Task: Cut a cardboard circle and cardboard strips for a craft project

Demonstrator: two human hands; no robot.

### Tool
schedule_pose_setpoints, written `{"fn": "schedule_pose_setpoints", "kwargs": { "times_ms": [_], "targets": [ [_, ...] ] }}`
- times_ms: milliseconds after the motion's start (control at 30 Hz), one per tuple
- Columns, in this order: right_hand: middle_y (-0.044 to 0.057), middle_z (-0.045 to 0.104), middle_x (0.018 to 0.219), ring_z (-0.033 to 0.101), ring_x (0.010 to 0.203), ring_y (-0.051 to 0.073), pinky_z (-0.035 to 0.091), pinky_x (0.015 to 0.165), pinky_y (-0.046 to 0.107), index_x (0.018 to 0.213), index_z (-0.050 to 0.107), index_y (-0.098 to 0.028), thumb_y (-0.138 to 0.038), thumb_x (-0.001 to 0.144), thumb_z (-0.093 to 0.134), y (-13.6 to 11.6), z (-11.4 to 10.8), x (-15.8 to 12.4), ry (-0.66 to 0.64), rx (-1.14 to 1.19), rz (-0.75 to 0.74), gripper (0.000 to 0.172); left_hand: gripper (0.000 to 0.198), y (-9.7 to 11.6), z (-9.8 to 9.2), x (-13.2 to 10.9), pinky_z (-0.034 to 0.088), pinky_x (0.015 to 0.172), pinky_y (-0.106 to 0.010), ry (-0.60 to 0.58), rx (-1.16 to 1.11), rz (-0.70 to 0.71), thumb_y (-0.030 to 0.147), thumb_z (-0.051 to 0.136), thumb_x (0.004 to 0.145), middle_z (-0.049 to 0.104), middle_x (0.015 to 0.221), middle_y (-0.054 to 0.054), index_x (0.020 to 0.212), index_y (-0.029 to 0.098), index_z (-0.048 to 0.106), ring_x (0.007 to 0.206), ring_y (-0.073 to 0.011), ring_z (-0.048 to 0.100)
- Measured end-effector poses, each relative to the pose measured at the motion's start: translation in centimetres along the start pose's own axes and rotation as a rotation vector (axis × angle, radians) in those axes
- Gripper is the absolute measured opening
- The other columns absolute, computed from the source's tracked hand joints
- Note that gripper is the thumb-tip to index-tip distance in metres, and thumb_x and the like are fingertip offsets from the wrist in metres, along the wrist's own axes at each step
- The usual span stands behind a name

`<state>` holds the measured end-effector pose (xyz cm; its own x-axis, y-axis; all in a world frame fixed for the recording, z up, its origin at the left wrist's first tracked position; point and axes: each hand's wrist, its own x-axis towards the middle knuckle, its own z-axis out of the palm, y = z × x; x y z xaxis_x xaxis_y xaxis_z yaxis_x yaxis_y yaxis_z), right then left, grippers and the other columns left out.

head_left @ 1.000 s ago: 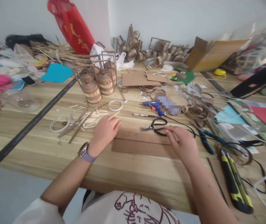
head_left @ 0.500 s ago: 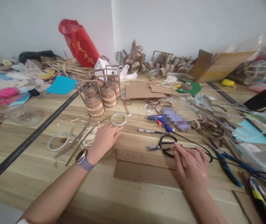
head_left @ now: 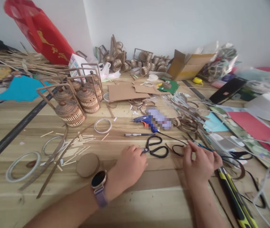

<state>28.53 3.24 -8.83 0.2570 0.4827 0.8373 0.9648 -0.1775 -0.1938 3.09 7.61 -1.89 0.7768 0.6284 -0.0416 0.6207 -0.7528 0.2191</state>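
the left hand (head_left: 130, 167) lies on a long cardboard strip (head_left: 161, 179) at the table's (head_left: 30, 205) near edge. its fingers are curled under, so i cannot tell whether they grip anything. the scissors (head_left: 156, 147) lie flat just beyond, with the blade tips touching or almost touching those knuckles and the handles pointing right. the right hand (head_left: 200, 163) rests on the strip's right end, thumb and forefinger drawn together beside a thin dark loop (head_left: 178, 149). whether they pinch it is unclear. a utility knife (head_left: 234, 199) lies right of that wrist.
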Motion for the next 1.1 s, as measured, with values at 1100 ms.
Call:
{"fn": "schedule_pose_setpoints", "kwargs": {
  "times_ms": [1100],
  "targets": [
    [0.007, 0.055, 0.062, 0.060, 0.063, 0.036, 0.050, 0.060, 0.054, 0.072, 0.055, -0.028, -0.065, 0.067, 0.065, 10.5, -12.5, -3.1, -0.581, -0.131, 0.416, 0.038, 0.060, -1.2, 8.7, -7.0, 0.044, 0.107, -0.051, 0.392, 0.146, 0.042, 0.056, 0.054, 0.098, 0.061, 0.141, -0.019, 0.139, 0.013, 0.058, 0.130, -0.0366, 0.052]
  ]
}}
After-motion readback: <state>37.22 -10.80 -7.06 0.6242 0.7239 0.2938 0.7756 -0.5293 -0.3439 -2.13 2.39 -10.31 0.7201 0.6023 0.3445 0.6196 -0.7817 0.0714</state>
